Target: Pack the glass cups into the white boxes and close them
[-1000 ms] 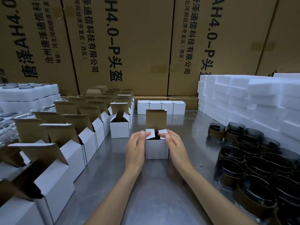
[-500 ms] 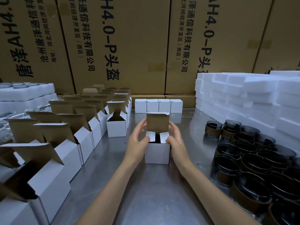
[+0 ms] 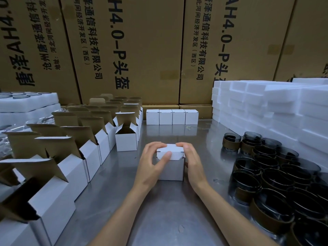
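A small white box (image 3: 173, 170) stands on the steel table in front of me, its lid folded down over the top. My left hand (image 3: 152, 162) grips its left side, with the thumb pressing the lid's front flap. My right hand (image 3: 192, 161) curls round the right side, fingers on the lid's back corner. Whatever is inside the box is hidden. Dark glass cups with brown bands (image 3: 276, 176) are crowded together on the right. Open white boxes (image 3: 126, 139) with raised brown lids stand in rows on the left.
Four closed white boxes (image 3: 172, 117) line the back of the table. White foam blocks (image 3: 266, 107) are stacked at the right rear, foam trays with cups (image 3: 26, 102) at the far left. Big printed cartons (image 3: 133, 50) wall off the back. Bare steel table (image 3: 159, 210) lies near me.
The box's upright lid has been folded down over the side flaps. Both hands shifted from the flaps and lid to clasp the box's top and sides.
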